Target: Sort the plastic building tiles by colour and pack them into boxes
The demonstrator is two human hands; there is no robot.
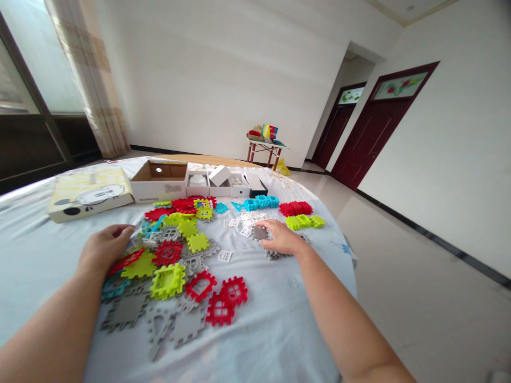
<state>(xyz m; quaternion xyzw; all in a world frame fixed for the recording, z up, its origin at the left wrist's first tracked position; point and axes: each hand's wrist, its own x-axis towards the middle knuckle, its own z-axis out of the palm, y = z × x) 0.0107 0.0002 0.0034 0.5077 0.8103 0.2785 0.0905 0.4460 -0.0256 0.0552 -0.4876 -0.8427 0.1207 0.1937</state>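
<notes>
My right hand (284, 238) has its thumb and fingers around a grey square interlocking panel (261, 233), beside a heap of small white window frames (248, 219). More grey panels (274, 255) lie beneath that hand. At the left edge of a mixed pile, my left hand (104, 247) is closed, its fingers curled; what they hold, if anything, is hidden. Near it lie a lime-green panel (139, 264), a red window panel (168, 252) and a large grey panel (126, 308). One white window frame (225, 256) lies alone between the hands.
Behind the pile stand a yellow cartoon box (90, 194), an open carton (159, 189) and several small white boxes (197, 183). Rows of blue pieces (261, 202), red pieces (295, 208) and lime-green pieces (305, 222) lie toward the table's right edge. A pale blue cloth (275, 319) covers the table.
</notes>
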